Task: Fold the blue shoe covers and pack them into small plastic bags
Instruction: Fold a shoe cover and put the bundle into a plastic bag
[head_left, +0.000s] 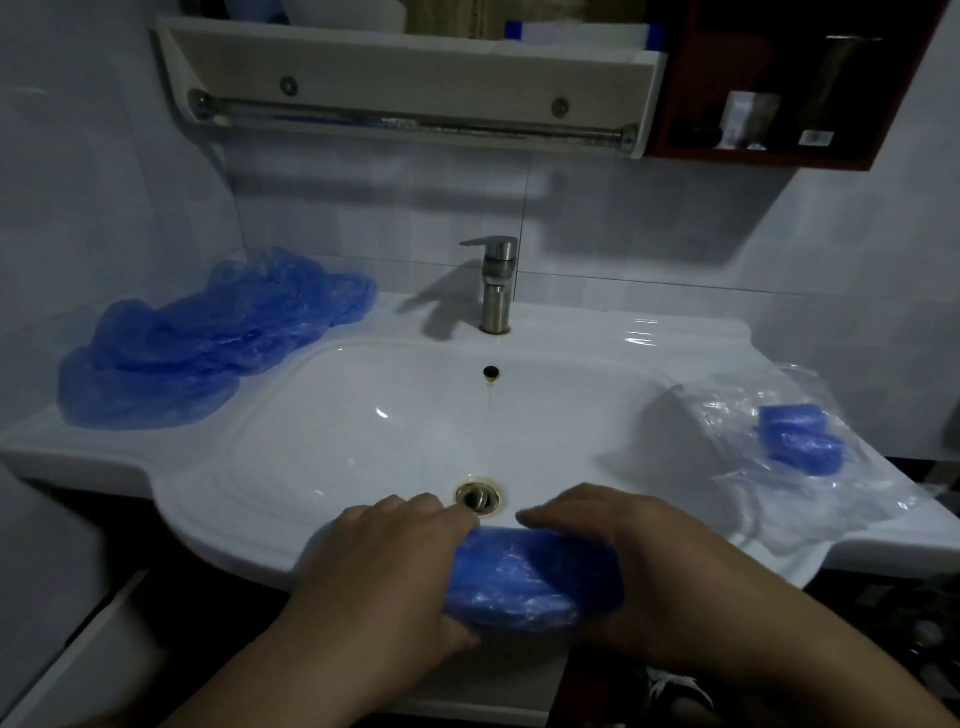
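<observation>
folded blue plastic shoe cover (530, 577) on the near rim of the white ceramic sink (223, 519), long axis left–right between the hands. left hand (384, 566) pinches its left end, thumb beneath; right hand (602, 540) covers its right end, grip unclear. clear plastic bags (737, 483) lie rightward, nearer the right hand.

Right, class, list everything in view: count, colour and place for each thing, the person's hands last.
sink: one, white, centre
tap: one, steel, behind the bowl
loose shoe covers: one heap, blue, counter left of bowl
folded shoe cover: one, blue, sink's front rim
plastic bags: several, clear, right counter
packed bundle: one, blue, among the bags
towel rail: one, metal, wall above
left hand: one, grips folded cover's left end
right hand: one, holds its right end
</observation>
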